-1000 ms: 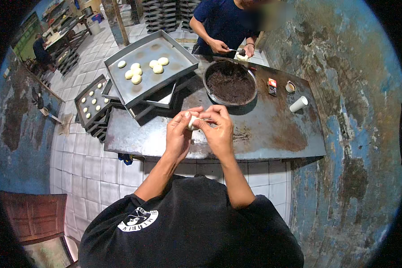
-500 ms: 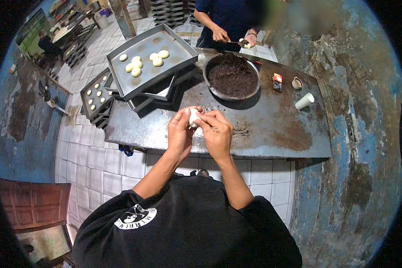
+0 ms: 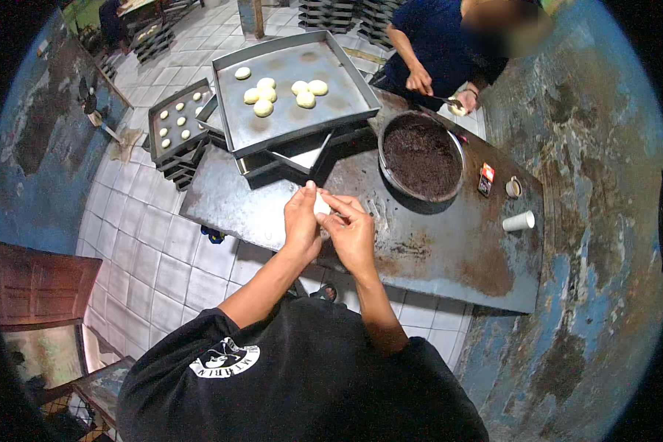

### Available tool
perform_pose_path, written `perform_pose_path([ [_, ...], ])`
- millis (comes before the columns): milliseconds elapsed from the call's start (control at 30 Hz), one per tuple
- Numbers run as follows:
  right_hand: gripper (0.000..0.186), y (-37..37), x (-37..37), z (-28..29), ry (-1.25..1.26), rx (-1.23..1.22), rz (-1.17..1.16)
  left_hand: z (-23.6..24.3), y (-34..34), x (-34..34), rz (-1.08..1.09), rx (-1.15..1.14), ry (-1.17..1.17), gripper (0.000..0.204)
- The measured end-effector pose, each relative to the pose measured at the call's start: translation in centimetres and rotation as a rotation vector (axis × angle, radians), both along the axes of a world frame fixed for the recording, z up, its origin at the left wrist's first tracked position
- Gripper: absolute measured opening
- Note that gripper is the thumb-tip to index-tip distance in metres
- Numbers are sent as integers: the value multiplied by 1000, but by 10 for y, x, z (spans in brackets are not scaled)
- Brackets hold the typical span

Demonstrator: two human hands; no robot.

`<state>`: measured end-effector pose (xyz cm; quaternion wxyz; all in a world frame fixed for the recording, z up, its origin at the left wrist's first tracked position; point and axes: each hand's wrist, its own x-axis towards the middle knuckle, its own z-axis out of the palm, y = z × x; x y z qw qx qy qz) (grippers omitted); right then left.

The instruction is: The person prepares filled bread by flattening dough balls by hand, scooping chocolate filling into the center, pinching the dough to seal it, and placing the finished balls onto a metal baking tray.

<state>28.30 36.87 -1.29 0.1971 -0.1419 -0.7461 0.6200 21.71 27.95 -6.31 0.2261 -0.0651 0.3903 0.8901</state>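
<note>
My left hand (image 3: 302,221) and my right hand (image 3: 352,230) meet above the near edge of the metal table, both closed on one small white piece of dough (image 3: 321,206). Fingertips of both hands pinch it, and much of it is hidden behind them. Beyond my hands, a square metal baking tray (image 3: 287,62) holds several pale round dough balls (image 3: 263,108), some touching each other. To the right of the tray stands a large metal bowl (image 3: 382,162) of dark brown crumbly filling (image 3: 422,156).
Across the table (image 3: 449,254), a co-worker's hand (image 3: 419,79) holds a utensil over dough in their other hand (image 3: 466,100). A red-and-black pack (image 3: 486,179), a cup (image 3: 513,188) and a white tumbler on its side (image 3: 519,221) lie at right. Another dough-filled tray (image 3: 171,156) stands left.
My view has turned, so the table and trays sit further right and tilted. Both hands stay on the dough, fingers slightly shifted. The co-worker leans further over the table.
</note>
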Motion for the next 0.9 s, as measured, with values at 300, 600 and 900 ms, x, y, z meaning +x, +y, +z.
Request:
perform_pose_path([
  [300,31,-20,-123,-31,-38,-76,-21,29,-19,-98,145,-199,126,43],
  [600,40,4,-253,-14,-512,-572,657,23,-85,-220,-134,-594,710,38],
  [900,34,199,-474,-123,205,1326,204,-11,-188,-288,200,-550,361,19],
])
